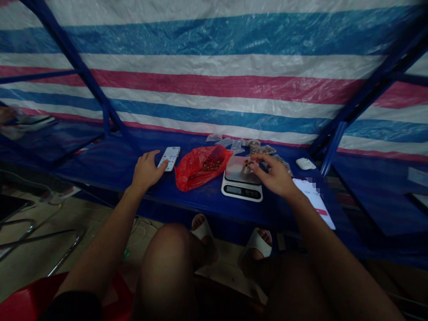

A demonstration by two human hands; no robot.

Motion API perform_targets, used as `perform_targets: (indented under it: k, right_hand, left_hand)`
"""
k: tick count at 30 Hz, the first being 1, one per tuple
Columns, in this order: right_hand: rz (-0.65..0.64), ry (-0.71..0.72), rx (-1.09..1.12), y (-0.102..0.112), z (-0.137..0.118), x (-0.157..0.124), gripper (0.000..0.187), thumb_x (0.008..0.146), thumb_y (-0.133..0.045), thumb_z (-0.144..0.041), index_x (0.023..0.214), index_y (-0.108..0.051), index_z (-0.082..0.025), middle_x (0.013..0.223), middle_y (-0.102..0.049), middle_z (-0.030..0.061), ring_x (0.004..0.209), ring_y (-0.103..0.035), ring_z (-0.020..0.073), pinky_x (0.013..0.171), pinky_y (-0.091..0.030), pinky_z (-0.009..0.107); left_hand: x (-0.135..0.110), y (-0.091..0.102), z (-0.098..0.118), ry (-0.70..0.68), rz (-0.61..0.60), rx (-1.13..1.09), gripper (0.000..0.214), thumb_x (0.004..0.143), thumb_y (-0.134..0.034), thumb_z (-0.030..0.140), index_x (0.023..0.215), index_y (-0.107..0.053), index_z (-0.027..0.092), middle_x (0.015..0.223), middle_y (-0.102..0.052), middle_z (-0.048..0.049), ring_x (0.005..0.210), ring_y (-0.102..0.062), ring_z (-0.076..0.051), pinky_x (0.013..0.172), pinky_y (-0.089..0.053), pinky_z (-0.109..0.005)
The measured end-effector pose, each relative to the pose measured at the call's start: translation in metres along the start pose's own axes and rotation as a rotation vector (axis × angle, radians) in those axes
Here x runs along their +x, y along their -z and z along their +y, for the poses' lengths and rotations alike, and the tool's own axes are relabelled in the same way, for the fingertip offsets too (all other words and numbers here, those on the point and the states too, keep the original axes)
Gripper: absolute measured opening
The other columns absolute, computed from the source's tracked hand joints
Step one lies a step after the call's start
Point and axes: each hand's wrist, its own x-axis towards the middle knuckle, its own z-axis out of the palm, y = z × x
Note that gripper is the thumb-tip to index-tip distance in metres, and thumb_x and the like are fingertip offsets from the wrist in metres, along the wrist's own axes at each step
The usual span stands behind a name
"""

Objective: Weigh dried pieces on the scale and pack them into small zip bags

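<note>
My left hand (146, 171) rests on the blue bench with its fingers spread, the thumb touching the lit screen of a smartphone (171, 157). My right hand (273, 174) has its thumb and fingers closed around the side of a small metal cup (246, 169) filled with small brown pieces. That cup stands on the steel plate of a white kitchen scale (227, 190), whose display is lit but too small to read. Between the hands lies an open red plastic bag (192, 171) with more reddish-brown pieces (211, 166) inside; their kind is unclear.
Clear plastic bags (236, 145), some holding brown bits (265, 150), lie behind the scale. A white earbud case (305, 163) and a second phone (317, 203) are to the right. Blue metal struts (90, 84) and a striped tarp (214, 84) bound the bench (197, 203).
</note>
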Motion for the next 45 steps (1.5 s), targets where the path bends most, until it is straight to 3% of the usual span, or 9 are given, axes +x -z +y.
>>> perform_targets:
  k: [5, 9, 23, 26, 30, 33, 36, 40, 45]
  right_hand:
    - [0.008, 0.022, 0.007, 0.000, -0.001, 0.000, 0.037, 0.099, -0.070, -0.050, 0.122, -0.079, -0.023, 0.122, -0.084, 0.0128, 0.112, -0.077, 0.0333, 0.103, -0.059, 0.054]
    - [0.006, 0.018, 0.004, 0.000, -0.001, 0.000, 0.036, 0.099, -0.071, -0.049, 0.122, -0.079, -0.023, 0.124, -0.084, 0.0129, 0.113, -0.076, 0.0333, 0.104, -0.059, 0.054]
    - [-0.010, 0.012, 0.008, 0.000, -0.001, 0.000, 0.043, 0.093, -0.076, -0.045, 0.129, -0.076, -0.021, 0.125, -0.082, 0.0139, 0.115, -0.077, 0.0348, 0.106, -0.059, 0.056]
    - [-0.023, 0.005, 0.010, -0.003, 0.000, 0.001, 0.047, 0.089, -0.081, -0.042, 0.131, -0.074, -0.022, 0.127, -0.082, 0.0140, 0.117, -0.077, 0.0355, 0.107, -0.060, 0.057]
    - [-0.018, -0.009, 0.003, -0.007, 0.006, 0.002, 0.050, 0.087, -0.084, -0.039, 0.133, -0.073, -0.023, 0.128, -0.082, 0.0138, 0.119, -0.078, 0.0361, 0.110, -0.059, 0.058]
    - [-0.010, -0.013, -0.004, -0.009, 0.011, 0.003, 0.052, 0.086, -0.086, -0.038, 0.134, -0.073, -0.023, 0.128, -0.081, 0.0148, 0.121, -0.077, 0.0369, 0.111, -0.059, 0.059]
    - [0.003, -0.018, -0.011, -0.009, 0.013, 0.003, 0.051, 0.086, -0.085, -0.037, 0.133, -0.073, -0.023, 0.128, -0.081, 0.0149, 0.120, -0.077, 0.0370, 0.109, -0.059, 0.058]
    - [-0.008, -0.024, 0.016, -0.007, 0.014, 0.003, 0.049, 0.088, -0.082, -0.034, 0.134, -0.072, -0.023, 0.124, -0.083, 0.0129, 0.118, -0.078, 0.0353, 0.109, -0.058, 0.057]
    - [-0.025, -0.024, 0.024, -0.002, 0.014, 0.001, 0.047, 0.089, -0.081, -0.031, 0.135, -0.071, -0.023, 0.123, -0.083, 0.0116, 0.118, -0.077, 0.0344, 0.108, -0.058, 0.055]
  left_hand:
    - [0.029, -0.003, 0.043, 0.217, -0.205, 0.139, 0.104, 0.094, -0.066, 0.070, 0.171, -0.040, 0.006, 0.162, -0.058, -0.0333, 0.151, -0.054, -0.052, 0.123, -0.046, -0.061]
    - [0.047, -0.007, 0.062, 0.275, -0.283, 0.164, 0.099, 0.094, -0.069, 0.061, 0.170, -0.039, 0.004, 0.165, -0.053, -0.0371, 0.152, -0.053, -0.053, 0.121, -0.048, -0.060]
    - [0.062, -0.009, 0.052, 0.261, -0.339, 0.155, 0.089, 0.092, -0.079, 0.053, 0.161, -0.049, 0.005, 0.154, -0.065, -0.0345, 0.146, -0.063, -0.049, 0.117, -0.054, -0.055]
    - [0.056, -0.004, 0.059, 0.228, -0.229, 0.133, 0.085, 0.095, -0.073, 0.060, 0.159, -0.056, 0.007, 0.159, -0.061, -0.0328, 0.150, -0.057, -0.051, 0.120, -0.051, -0.060]
    - [0.058, 0.002, 0.092, -0.010, -0.007, -0.043, 0.053, 0.102, -0.062, 0.044, 0.142, -0.072, 0.011, 0.149, -0.071, -0.0234, 0.147, -0.061, -0.041, 0.127, -0.046, -0.055]
    - [0.074, 0.006, 0.137, -0.263, 0.016, -0.249, 0.039, 0.102, -0.062, 0.034, 0.130, -0.078, 0.013, 0.139, -0.078, -0.0181, 0.136, -0.068, -0.033, 0.124, -0.049, -0.047]
    - [0.095, -0.003, 0.192, -0.466, -0.158, -0.412, 0.036, 0.103, -0.061, 0.028, 0.130, -0.080, 0.014, 0.131, -0.082, -0.0155, 0.120, -0.076, -0.027, 0.111, -0.057, -0.040]
    - [0.119, -0.034, 0.252, -0.768, -0.506, -0.298, 0.039, 0.100, -0.057, 0.012, 0.129, -0.084, 0.013, 0.130, -0.084, -0.0151, 0.117, -0.078, -0.025, 0.105, -0.056, -0.035]
    - [0.137, -0.070, 0.282, -0.851, -0.527, 0.009, 0.048, 0.099, -0.059, 0.008, 0.140, -0.081, 0.021, 0.133, -0.082, -0.0138, 0.118, -0.078, -0.027, 0.101, -0.056, -0.034]
